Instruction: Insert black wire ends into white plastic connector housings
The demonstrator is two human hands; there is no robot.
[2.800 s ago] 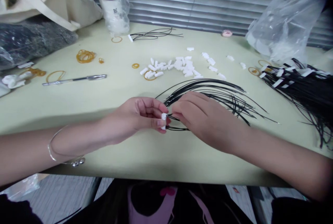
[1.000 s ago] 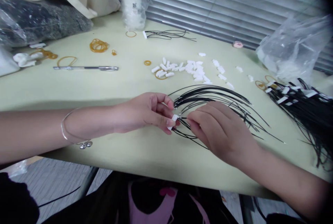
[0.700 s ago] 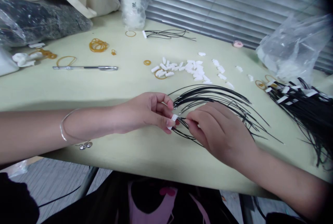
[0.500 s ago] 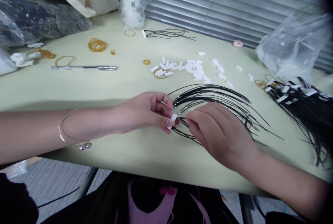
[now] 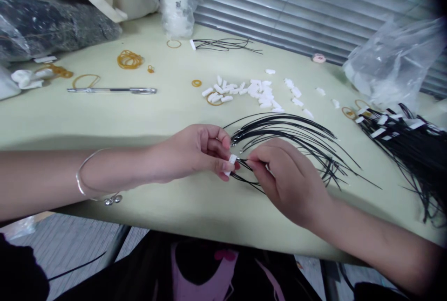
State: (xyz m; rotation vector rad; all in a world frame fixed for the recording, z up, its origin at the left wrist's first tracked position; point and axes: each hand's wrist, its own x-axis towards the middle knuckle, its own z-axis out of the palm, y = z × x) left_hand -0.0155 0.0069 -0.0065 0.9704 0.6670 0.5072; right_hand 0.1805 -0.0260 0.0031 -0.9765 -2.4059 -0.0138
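Observation:
Between the thumb and fingers of my left hand [image 5: 206,154] is a small white connector housing [image 5: 232,159], with several black wires running out of its right side. My right hand [image 5: 288,177] pinches one black wire [image 5: 243,159] close to the housing, its metal tip at the housing's edge. Whether the tip sits inside a slot I cannot tell. Just behind my hands lies a fanned bundle of loose black wires [image 5: 289,121] with shiny crimped ends toward the left. Part of this bundle is hidden by my right hand.
Loose white housings [image 5: 256,89] lie scattered behind the wires. Finished-looking wire bunches [image 5: 405,138] are heaped at the right, and one wired connector [image 5: 193,45] lies at the back. A pen [image 5: 111,90], rubber bands [image 5: 129,59] and a bagged cup [image 5: 176,7] are left of centre.
My right hand has shifted slightly, staying pinched on the wire beside the housing. My left hand keeps its hold, almost still.

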